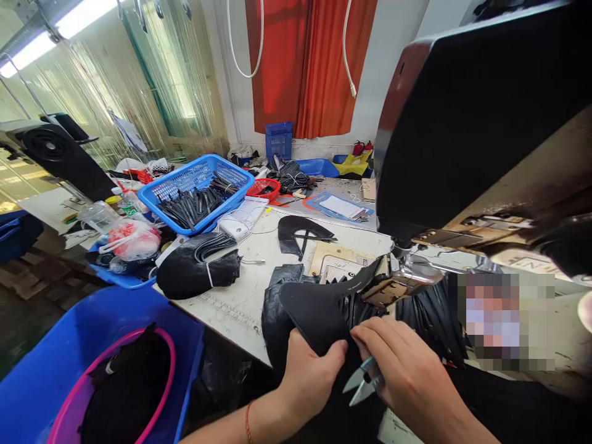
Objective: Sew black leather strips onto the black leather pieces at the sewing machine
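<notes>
Black fabric (pixel 319 308) gripped in left hand (pixel 309 373); scissors (pixel 364 393), partly covered, held in right hand (pixel 409 364). Sewing machine (pixel 453 135) cut off by frame edge.

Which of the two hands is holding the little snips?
The right hand: the snips jut out from under its fingers, blades parted. The left hand shows no tool, gripping just the black piece.

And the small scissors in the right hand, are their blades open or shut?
Open: the scissor blades make a narrow V, with a gap between their tips.
</notes>
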Available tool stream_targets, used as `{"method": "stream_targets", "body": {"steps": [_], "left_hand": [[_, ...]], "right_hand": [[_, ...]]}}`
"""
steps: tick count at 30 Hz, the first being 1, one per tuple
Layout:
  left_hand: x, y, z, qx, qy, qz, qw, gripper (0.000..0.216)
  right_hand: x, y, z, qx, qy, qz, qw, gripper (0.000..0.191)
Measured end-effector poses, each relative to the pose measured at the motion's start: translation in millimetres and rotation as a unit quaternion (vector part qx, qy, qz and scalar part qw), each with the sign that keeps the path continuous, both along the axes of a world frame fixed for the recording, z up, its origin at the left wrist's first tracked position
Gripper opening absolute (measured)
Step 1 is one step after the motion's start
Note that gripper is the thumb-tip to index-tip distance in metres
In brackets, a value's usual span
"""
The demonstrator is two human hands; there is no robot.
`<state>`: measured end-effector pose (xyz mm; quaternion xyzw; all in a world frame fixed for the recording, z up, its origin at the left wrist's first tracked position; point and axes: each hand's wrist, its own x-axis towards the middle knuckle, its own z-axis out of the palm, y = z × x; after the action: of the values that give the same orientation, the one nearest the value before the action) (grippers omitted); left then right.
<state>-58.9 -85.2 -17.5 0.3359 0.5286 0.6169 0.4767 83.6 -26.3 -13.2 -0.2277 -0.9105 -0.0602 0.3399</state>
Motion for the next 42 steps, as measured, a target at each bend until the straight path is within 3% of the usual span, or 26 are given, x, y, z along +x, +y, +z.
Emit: {"method": "stream_targets", "body": {"steps": [2,4,6,8,12,14,15,17,19,20,22,25,27,30,33,36,38,40,42], "left_hand": [[-3,-2,-3.2,-0.008,-0.004,0.008,1.000,0.024],[-9,-2,-2.9,-0.015,-0.015,0.016,1.000,0.027],[-17,-1,2.3,-0.018,-0.033,0.024,0.999,0.031],[-27,0,11.8,-0.009,-0.079,0.014,0.997,0.036],[-48,-1,32.4,-0.002,-0.209,-0.085,0.974,0.049],[-61,-4,39.0,-0.028,-0.212,-0.098,0.972,0.045],[-69,-5,41.4,-0.030,-0.190,-0.070,0.979,0.043],[-84,-7,46.5,0.022,-0.086,0.058,0.994,0.049],[-99,-8,54.2,0.126,0.087,0.213,0.965,0.050],[-106,-7,59.2,0.170,0.174,0.252,0.937,0.048],[-115,-3,70.1,0.199,0.277,0.219,0.914,0.038],[-117,8,80.7,0.132,0.194,0.086,0.968,0.024],[-110,14,78.8,0.093,0.054,0.055,0.993,0.029],[-95,18,62.6,0.086,-0.089,0.045,0.991,0.050],[-83,16,41.1,0.106,-0.028,0.099,0.989,0.045],[-79,15,28.8,0.098,0.073,0.127,0.984,0.023],[-79,15,28.6,0.070,0.014,0.083,0.994,0.034],[-78,15,32.5,0.033,-0.090,0.021,0.995,0.059],[-76,15,36.6,0.009,-0.145,-0.020,0.989,0.065]], "right_hand": [[-2,3,0.9,-0.015,0.011,0.005,1.000,0.012],[0,10,3.4,-0.079,0.048,0.013,0.996,0.012],[4,19,6.6,-0.148,0.095,0.007,0.984,0.012],[4,29,9.6,-0.170,0.131,0.015,0.977,0.010],[-17,42,17.6,-0.167,0.090,0.173,0.966,0.031],[-35,46,27.1,-0.188,0.079,0.252,0.946,0.033],[-45,47,33.7,-0.203,0.087,0.267,0.938,0.032],[-64,49,49.9,-0.235,0.104,0.247,0.934,0.028],[-81,51,67.0,-0.269,0.110,0.200,0.935,0.022],[-88,51,74.9,-0.292,0.112,0.176,0.933,0.017],[-99,52,87.6,-0.360,0.105,0.139,0.917,0.012],[-107,52,96.2,-0.483,0.104,0.100,0.863,0.026],[-107,49,93.7,-0.559,0.116,0.076,0.818,0.031],[-99,42,78.1,-0.640,0.150,0.022,0.753,0.041],[-89,35,54.5,-0.658,0.191,0.003,0.728,0.045],[-78,31,33.4,-0.648,0.204,-0.006,0.734,0.044],[-71,31,24.7,-0.631,0.194,-0.018,0.751,0.042],[-66,30,20.8,-0.602,0.181,-0.034,0.777,0.039],[-62,28,20.3,-0.552,0.182,-0.053,0.812,0.034]]}}
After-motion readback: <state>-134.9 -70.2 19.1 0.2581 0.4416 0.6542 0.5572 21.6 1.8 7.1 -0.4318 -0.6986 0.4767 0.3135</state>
